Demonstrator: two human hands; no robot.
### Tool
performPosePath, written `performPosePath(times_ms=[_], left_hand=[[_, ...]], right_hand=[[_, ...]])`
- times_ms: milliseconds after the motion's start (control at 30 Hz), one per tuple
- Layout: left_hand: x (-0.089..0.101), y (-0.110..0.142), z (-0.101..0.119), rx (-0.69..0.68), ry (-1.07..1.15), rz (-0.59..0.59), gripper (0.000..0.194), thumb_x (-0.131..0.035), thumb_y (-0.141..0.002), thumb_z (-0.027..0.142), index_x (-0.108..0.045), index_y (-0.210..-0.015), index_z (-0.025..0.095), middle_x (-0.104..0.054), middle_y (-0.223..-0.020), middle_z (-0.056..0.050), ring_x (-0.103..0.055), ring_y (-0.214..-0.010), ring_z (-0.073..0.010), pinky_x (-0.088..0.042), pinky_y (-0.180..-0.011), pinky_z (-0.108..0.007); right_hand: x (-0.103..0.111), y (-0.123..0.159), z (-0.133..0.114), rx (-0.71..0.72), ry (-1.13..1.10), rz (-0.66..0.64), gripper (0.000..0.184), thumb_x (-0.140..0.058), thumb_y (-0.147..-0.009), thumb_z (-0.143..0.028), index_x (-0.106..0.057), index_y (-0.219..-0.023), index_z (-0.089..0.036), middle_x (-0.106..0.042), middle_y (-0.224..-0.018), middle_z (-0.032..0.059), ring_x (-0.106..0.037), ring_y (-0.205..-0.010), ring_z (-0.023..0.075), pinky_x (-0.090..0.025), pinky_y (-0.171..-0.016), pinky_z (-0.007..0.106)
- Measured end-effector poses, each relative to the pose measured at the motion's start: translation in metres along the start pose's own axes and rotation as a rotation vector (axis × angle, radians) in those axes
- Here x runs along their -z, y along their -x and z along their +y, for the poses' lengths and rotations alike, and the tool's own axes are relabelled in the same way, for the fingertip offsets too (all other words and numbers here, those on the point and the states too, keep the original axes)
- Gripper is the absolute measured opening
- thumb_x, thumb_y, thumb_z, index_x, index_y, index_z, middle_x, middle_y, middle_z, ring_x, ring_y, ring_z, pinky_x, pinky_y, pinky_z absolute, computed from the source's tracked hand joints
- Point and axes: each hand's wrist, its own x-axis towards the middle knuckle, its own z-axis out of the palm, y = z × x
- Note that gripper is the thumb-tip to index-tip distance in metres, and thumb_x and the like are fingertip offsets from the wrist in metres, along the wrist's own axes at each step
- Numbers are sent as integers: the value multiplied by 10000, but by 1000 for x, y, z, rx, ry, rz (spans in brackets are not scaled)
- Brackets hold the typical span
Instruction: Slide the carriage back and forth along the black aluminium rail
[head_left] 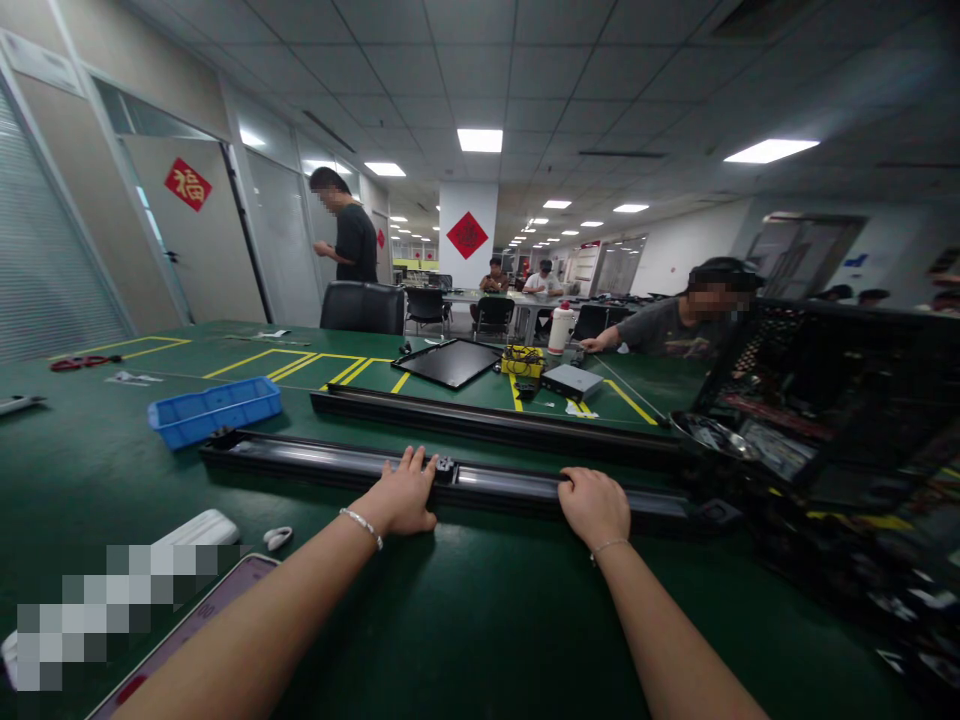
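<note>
Across the green table in front of me lies a long black rail (517, 484) with shiny metal strips along its top. A small dark block (446, 466) sits on it near the middle. My left hand (403, 492) rests on the rail just left of that block, its fingers spread. Farther right, my right hand (598, 507) has its fingers curled over the near edge of the same rail; its fingertips are partly hidden. Behind it, a second long black rail (480, 414) lies roughly parallel.
At left are a blue bin (217, 410), red-handled pliers (84, 362), a phone (187, 640) and an earbud (277, 538). A black panel (448, 362), grey box (571, 381) and white bottle (560, 330) stand beyond. Dark equipment (840, 420) crowds the right, near a co-worker (675, 325).
</note>
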Motion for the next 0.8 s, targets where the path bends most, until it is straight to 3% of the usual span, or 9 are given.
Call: performPosePath(times_ms=[233,800], left_hand=[[-4,-2,-3,-39,21,-21,926,-491,-652,441,-106,-1441,148,-27,-1528,-130,-11,-1387,-341,-177,-993,-686],[10,1,10,-7,11,-65,948,-535,-638,413,-108,-1440,143,-40,-1524,-165,-47,-1375,-381,-239,-979,-664]], right_hand=[[1,0,0,-6,-1,-17,389,-363,-804,-243,-661,-1052,-205,-653,-1116,32,-543,-1040,180,-336,-912,307],[-2,0,1,0,-6,-1,379,-367,-808,-242,-664,-1042,-214,-655,-1109,25,-544,-1034,180,-332,-913,301]])
